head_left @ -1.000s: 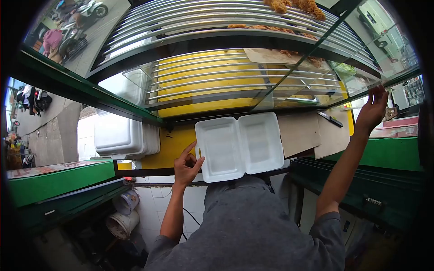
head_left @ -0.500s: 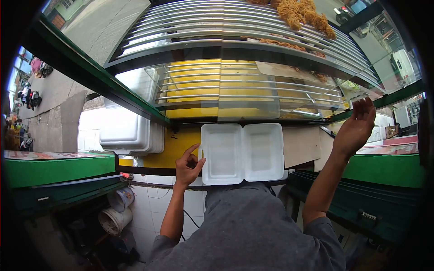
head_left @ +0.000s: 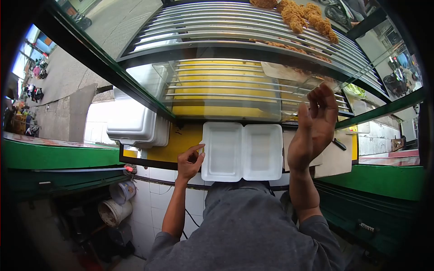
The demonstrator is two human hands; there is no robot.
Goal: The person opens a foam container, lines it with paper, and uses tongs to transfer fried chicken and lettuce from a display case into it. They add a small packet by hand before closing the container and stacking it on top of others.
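Note:
A white foam food box (head_left: pixel 242 151) lies opened flat in front of me, its two shallow halves side by side with nothing in them. At its left rim my left hand (head_left: pixel 190 162) grips the edge between thumb and forefinger. My right hand (head_left: pixel 315 126) is raised to the right of the box, palm turned up, its fingers bent and apart, holding nothing. Its fingertips overlap the lower glass front of the display case (head_left: pixel 226 108). Brown paper sheets (head_left: pixel 332 162) lie beneath that arm, with a dark-handled knife (head_left: pixel 339 144) on them.
Stacked closed foam boxes (head_left: pixel 132 124) stand at the left on the yellow counter (head_left: pixel 185 140). Fried chicken pieces (head_left: pixel 312 18) sit on the case's metal rack (head_left: pixel 203 29). Green frame posts (head_left: pixel 99 58) flank the case. Buckets (head_left: pixel 115 211) stand below left.
My right hand has moved left and inward from the case's right end, closer to the foam box. My left hand stays at the box's left rim. The view has shifted slightly.

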